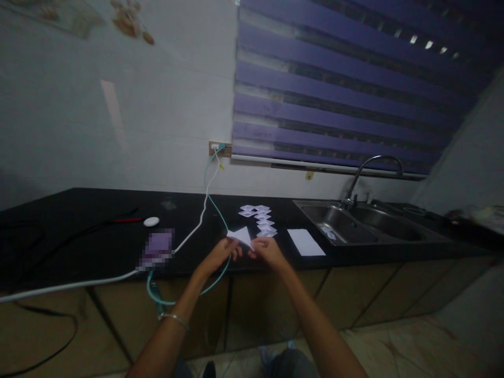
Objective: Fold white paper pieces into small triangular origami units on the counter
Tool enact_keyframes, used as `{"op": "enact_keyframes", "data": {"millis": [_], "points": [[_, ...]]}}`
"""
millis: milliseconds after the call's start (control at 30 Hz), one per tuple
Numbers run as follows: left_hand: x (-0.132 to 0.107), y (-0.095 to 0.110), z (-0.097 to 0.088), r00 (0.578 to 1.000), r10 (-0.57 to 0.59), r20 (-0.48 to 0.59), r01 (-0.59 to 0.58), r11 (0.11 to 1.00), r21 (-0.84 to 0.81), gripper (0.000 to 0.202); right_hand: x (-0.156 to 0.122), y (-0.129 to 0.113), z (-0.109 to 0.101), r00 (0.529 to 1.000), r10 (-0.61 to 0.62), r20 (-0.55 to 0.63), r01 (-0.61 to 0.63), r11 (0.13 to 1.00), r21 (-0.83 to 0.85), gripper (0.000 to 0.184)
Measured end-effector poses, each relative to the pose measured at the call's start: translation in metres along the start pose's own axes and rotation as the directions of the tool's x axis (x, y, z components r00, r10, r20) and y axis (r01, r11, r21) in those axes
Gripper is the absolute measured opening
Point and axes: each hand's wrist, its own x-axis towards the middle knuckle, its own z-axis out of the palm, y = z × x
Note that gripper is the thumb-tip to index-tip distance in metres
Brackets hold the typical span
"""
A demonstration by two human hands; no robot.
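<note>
Between my two hands is a folded piece of white paper (243,235), raised in a pointed, triangular shape near the counter's front edge. My left hand (221,253) pinches its left side, and my right hand (268,250) grips the right corner with closed fingers. Just beyond them, several small folded paper pieces (264,221) lie in a row on the black counter (189,210). To the right of my right hand rests a flat stack of white paper (306,242).
A double steel sink (334,239) with a curved faucet (356,176) is at the right. White cable (202,215) and teal cable (218,212) run from the wall socket (219,149) across the counter. A blurred purple object (158,247) and a round white disc (151,222) lie left.
</note>
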Motion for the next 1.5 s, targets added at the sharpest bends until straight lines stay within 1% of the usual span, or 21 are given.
{"op": "enact_keyframes", "data": {"millis": [67, 167, 300, 400, 467, 633, 700, 867, 933, 1033, 1100, 1200, 1367, 1500], "points": [[0.0, 0.001, 0.003, 1.0, -0.008, 0.006, 0.008, 0.996, 0.086, 0.047, 0.0, 0.0, 0.0, 1.0, -0.005, 0.027, 0.005, 1.0, -0.015, 0.022], [-0.002, 0.002, 0.007, 1.0, -0.011, 0.002, 0.011, 0.992, 0.128, 0.042, 0.0, 0.001, 0.0, 0.997, -0.002, 0.074, 0.005, 0.999, -0.04, 0.026], [-0.003, 0.001, 0.008, 1.0, -0.023, 0.018, 0.02, 0.985, 0.171, 0.042, 0.0, 0.004, 0.002, 0.994, -0.004, 0.11, 0.014, 0.996, -0.088, 0.03], [-0.002, -0.001, 0.008, 1.0, -0.02, -0.003, 0.02, 0.971, 0.24, 0.046, 0.001, 0.006, 0.003, 0.994, -0.011, 0.113, 0.024, 0.993, -0.115, 0.032], [-0.002, -0.002, 0.008, 0.999, -0.022, -0.029, 0.029, 0.963, 0.267, 0.05, 0.001, 0.005, 0.004, 0.994, -0.019, 0.109, 0.027, 0.997, -0.077, 0.033], [0.001, 0.002, 0.009, 0.988, -0.015, -0.154, 0.055, 0.964, 0.262, 0.053, 0.0, 0.002, 0.006, 1.0, -0.015, 0.026, 0.011, 0.989, 0.145, 0.035], [0.002, 0.003, 0.009, 0.984, -0.009, -0.178, 0.058, 0.959, 0.276, 0.053, -0.001, 0.002, 0.007, 1.0, -0.023, -0.014, 0.025, 0.986, 0.165, 0.038], [0.0, 0.004, 0.009, 0.981, -0.01, -0.193, 0.059, 0.966, 0.253, 0.051, 0.0, 0.002, 0.011, 0.992, -0.062, -0.107, 0.072, 0.993, 0.089, 0.032], [-0.002, 0.003, 0.009, 0.981, -0.012, -0.196, 0.054, 0.975, 0.213, 0.047, 0.001, 0.002, 0.011, 0.989, -0.063, -0.131, 0.069, 0.997, 0.043, 0.031], [-0.003, 0.001, 0.01, 0.977, -0.047, -0.206, 0.075, 0.989, 0.127, 0.04, 0.002, 0.002, 0.011, 0.982, -0.085, -0.167, 0.082, 0.996, -0.02, 0.028], [-0.002, 0.0, 0.012, 0.971, -0.068, -0.227, 0.089, 0.993, 0.084, 0.04, 0.003, 0.003, 0.011, 0.974, -0.11, -0.196, 0.102, 0.994, -0.049, 0.025], [-0.001, -0.002, 0.012, 0.969, -0.06, -0.238, 0.075, 0.996, 0.054, 0.042, 0.004, 0.005, 0.011, 0.961, -0.142, -0.237, 0.126, 0.989, -0.082, 0.022], [-0.002, -0.001, 0.008, 0.978, -0.047, -0.202, 0.054, 0.998, 0.027, 0.039, 0.002, 0.002, 0.014, 0.946, -0.144, -0.291, 0.11, 0.986, -0.129, 0.023], [-0.003, 0.0, 0.004, 0.986, -0.048, -0.163, 0.054, 0.998, 0.033, 0.039, 0.0, -0.001, 0.012, 0.944, -0.189, -0.269, 0.123, 0.962, -0.245, 0.025]]}}
